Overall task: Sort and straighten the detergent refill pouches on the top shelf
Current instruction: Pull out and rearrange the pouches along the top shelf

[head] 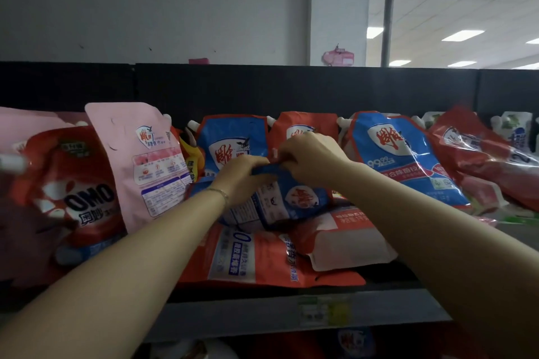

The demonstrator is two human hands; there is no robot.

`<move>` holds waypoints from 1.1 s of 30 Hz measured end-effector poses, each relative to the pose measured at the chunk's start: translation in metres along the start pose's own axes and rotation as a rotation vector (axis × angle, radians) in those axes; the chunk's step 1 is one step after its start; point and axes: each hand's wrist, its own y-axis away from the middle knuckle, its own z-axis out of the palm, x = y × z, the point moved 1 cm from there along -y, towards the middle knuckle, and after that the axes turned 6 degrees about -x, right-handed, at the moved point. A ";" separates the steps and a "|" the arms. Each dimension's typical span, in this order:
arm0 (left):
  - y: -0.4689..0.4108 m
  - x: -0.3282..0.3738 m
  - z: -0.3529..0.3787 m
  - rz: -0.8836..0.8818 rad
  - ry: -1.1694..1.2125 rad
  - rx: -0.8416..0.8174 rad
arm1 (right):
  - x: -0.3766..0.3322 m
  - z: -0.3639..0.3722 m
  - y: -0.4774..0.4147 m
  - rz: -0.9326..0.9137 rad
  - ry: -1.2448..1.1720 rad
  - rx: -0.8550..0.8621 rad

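Both forearms reach over the shelf edge [262, 312]; the left hand [242, 181] and right hand [309, 159] pinch the top of a blue pouch [291, 201], seemingly lying atop flat red pouches [262, 259] mid-shelf. Lifted carelessly, it could drag those off the edge. A leaning pink pouch [145, 160] crowds the left.
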 end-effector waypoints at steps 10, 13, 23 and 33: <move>-0.006 -0.016 -0.002 -0.050 0.406 0.183 | 0.027 0.013 0.014 0.104 -1.138 -0.229; -0.007 -0.016 -0.002 -0.042 0.449 0.155 | 0.033 0.012 0.014 0.079 -1.016 -0.393; -0.003 -0.027 -0.010 -0.074 0.616 0.261 | 0.057 0.027 0.010 0.192 -0.447 -0.390; -0.010 -0.039 -0.018 -0.261 0.868 0.541 | 0.086 0.055 0.012 0.267 -0.618 -0.305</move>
